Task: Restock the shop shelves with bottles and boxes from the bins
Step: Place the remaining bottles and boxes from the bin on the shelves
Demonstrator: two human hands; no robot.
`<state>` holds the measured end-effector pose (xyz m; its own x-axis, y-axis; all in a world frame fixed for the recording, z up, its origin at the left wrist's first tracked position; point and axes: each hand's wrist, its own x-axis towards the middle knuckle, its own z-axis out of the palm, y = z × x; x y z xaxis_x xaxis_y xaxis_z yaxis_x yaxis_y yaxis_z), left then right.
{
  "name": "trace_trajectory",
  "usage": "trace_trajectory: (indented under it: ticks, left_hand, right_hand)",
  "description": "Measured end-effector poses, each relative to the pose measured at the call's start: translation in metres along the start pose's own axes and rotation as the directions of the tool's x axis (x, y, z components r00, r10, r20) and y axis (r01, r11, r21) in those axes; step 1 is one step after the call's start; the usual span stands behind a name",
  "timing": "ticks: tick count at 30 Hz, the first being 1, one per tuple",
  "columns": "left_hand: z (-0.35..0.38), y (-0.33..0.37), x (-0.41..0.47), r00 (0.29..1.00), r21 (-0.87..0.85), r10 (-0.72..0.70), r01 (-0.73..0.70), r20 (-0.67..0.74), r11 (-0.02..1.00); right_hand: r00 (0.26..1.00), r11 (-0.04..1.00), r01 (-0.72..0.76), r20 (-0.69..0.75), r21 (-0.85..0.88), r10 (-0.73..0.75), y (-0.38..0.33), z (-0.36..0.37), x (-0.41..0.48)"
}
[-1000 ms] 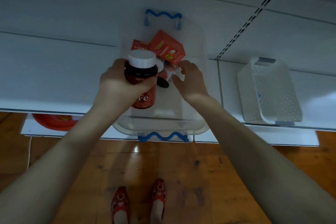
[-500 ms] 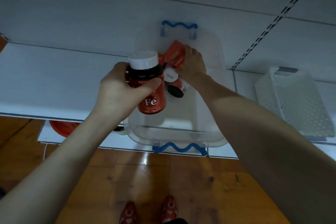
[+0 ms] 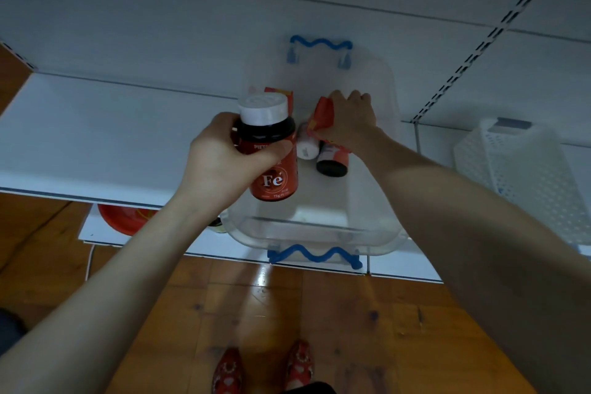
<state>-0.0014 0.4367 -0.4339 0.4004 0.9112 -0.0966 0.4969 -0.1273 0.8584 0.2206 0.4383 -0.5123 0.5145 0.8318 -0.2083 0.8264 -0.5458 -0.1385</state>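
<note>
Head camera looks down on a clear plastic bin with blue wavy handles (image 3: pixel 319 232) sitting on a white shop shelf (image 3: pixel 96 137). Just above the bin's left half, the left hand (image 3: pixel 220 157) has its fingers and thumb wrapped round a dark bottle with a white cap and a red "Fe" label (image 3: pixel 271 169), held upright and tilted slightly. Inside the bin, toward its back, the right hand (image 3: pixel 351 118) curls its fingers over a small red cardboard box (image 3: pixel 323 113) and grips it. Directly below that box, on the bin floor, lie a small bottle showing a white end (image 3: pixel 307 147) and a red-labelled small bottle showing a dark end (image 3: pixel 332 163), side by side. A second red box (image 3: pixel 278 91) peeks out at the bin's back left, behind the white cap. Right of the bin, well apart on the same shelf, stands a white perforated plastic basket (image 3: pixel 518 169). Below the bin's left corner a red bowl (image 3: pixel 124 217) sits on a lower shelf.
</note>
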Motion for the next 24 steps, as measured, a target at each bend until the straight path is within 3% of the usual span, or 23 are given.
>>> trace_trajectory:
  ticks: [5,10,18,24]
  left_hand:
    - [-0.001,0.005,-0.010,1.000,-0.012,-0.012,0.013,0.017,1.000]
    - [-0.006,0.011,-0.032,0.994,-0.059,-0.076,0.080,0.075,0.995]
    - [-0.039,0.032,-0.074,0.986,-0.084,-0.114,0.125,0.124,0.989]
    - [-0.079,0.056,-0.112,0.971,-0.155,-0.142,0.173,0.195,0.973]
  right_hand:
    - [0.998,0.902,-0.041,-0.026,0.430,0.058,0.000,-0.007,-0.028]
    - [0.996,0.718,-0.037,-0.035,0.695,0.085,-0.001,-0.027,-0.075]
    - [0.975,0.489,-0.024,-0.087,0.872,0.202,-0.006,-0.081,-0.166]
    - [0.974,0.300,-0.150,0.089,0.942,0.208,-0.017,-0.121,-0.243]
